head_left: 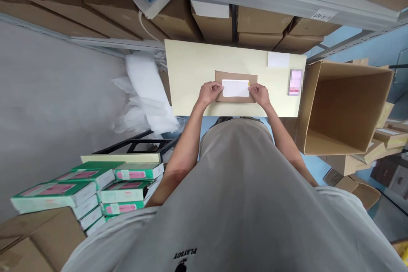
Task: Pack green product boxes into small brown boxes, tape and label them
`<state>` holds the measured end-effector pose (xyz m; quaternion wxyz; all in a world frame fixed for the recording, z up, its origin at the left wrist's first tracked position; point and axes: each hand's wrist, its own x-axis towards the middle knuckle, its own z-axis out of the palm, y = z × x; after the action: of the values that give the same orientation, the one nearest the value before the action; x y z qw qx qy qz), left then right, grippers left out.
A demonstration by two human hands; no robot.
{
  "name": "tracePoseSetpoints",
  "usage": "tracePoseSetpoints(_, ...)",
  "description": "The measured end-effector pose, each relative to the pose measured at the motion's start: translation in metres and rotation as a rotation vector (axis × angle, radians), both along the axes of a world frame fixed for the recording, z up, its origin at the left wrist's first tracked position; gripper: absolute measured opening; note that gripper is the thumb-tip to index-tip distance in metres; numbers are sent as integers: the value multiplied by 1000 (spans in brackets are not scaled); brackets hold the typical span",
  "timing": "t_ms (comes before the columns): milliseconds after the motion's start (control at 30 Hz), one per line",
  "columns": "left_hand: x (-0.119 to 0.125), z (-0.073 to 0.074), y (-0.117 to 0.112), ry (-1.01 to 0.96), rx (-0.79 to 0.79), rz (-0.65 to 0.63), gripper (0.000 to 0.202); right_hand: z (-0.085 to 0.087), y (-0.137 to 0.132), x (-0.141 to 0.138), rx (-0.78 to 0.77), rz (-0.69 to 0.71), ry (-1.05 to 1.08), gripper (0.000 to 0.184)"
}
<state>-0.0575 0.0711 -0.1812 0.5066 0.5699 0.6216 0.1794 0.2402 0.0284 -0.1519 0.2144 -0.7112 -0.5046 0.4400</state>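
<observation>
A flat brown cardboard parcel [236, 75] lies on a pale yellow tabletop [191, 68]. A white label [236, 88] lies on top of the parcel. My left hand [210, 92] pinches the label's left edge, fingers curled. At the label's right edge my right hand [259, 93] does the same. Both forearms reach forward from my grey shirt.
An open empty cardboard box [344, 106] lies on its side right of the table. A white slip [278, 59] and a pink item [295, 81] rest on the table. White foam wrap [143, 89] piles at the left. Green-and-pink boxes [92, 187] are stacked lower left. Shelves with cartons stand beyond.
</observation>
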Motion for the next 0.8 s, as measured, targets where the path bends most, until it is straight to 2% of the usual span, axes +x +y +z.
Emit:
tracePoseSetpoints(267,3,-1,-1,11,-2,25,17,2,-1,-2,-7,-20,20,22)
tracePoseSetpoints(800,1,-9,-3,22,23,35,21,-8,-5,-4,34,-48,0,34)
